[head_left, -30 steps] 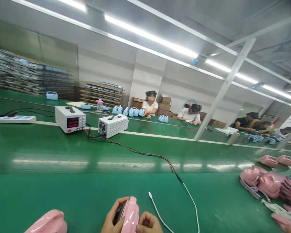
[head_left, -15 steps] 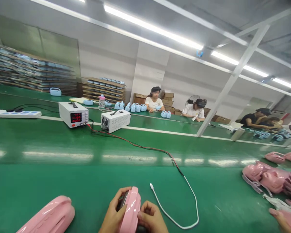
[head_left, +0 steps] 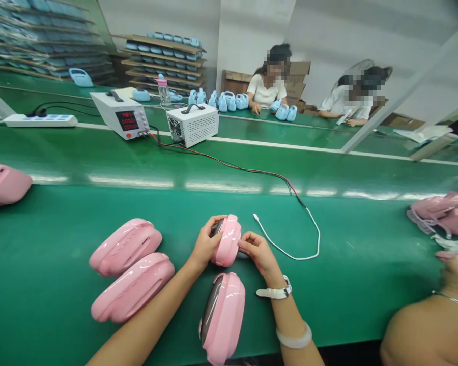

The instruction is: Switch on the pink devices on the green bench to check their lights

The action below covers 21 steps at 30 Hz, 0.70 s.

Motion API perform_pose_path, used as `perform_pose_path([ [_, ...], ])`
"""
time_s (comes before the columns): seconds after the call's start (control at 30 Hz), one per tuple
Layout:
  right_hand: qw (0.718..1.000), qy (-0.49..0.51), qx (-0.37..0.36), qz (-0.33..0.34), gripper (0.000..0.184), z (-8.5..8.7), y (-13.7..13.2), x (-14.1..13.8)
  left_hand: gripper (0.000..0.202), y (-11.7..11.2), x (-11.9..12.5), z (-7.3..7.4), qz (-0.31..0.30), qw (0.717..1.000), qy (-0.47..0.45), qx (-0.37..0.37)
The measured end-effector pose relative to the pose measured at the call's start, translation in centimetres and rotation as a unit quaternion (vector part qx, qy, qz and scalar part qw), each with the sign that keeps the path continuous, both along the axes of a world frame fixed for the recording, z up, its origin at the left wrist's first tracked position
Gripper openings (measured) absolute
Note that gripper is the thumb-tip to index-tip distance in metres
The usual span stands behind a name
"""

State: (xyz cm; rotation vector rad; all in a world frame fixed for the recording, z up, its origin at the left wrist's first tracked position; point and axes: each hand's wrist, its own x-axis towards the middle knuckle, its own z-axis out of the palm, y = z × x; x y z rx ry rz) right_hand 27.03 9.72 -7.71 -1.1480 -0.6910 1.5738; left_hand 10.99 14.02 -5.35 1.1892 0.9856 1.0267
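My left hand point(head_left: 206, 245) grips a pink plastic device point(head_left: 229, 243) with a dark front panel, holding it on edge above the green bench. Pinched together at the device's right side are the fingers of my right hand point(head_left: 256, 248); what they hold, if anything, is too small to make out. Closer to me, a second pink device point(head_left: 226, 317) with a dark panel stands on the bench. Left of my forearm, two more pink devices, an upper one point(head_left: 124, 246) and a lower one point(head_left: 133, 287), lie side by side. A white cable point(head_left: 317, 239) curves to the right of my hands, its plug end free.
Behind stand a white power supply point(head_left: 118, 116) with a red display and a white vented box point(head_left: 194, 124). A power strip point(head_left: 41, 121) lies at left. Another person's arm point(head_left: 429, 325) and pink parts point(head_left: 442, 213) are at right. Co-workers sit across, near blue devices point(head_left: 229, 101).
The view has tilted down and drawn back, showing both forearms and more pink devices. My left hand still grips the pink device, and my right hand stays at its right side.
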Motion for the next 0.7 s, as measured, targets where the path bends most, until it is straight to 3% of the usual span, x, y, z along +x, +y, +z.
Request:
perform_pose_path([
  [0.7, 0.999, 0.038, -0.004, -0.029, 0.043, 0.54, 0.24, -0.45, 0.046, -0.39, 0.04, 0.07, 0.011, 1.0, 0.004, 0.024],
])
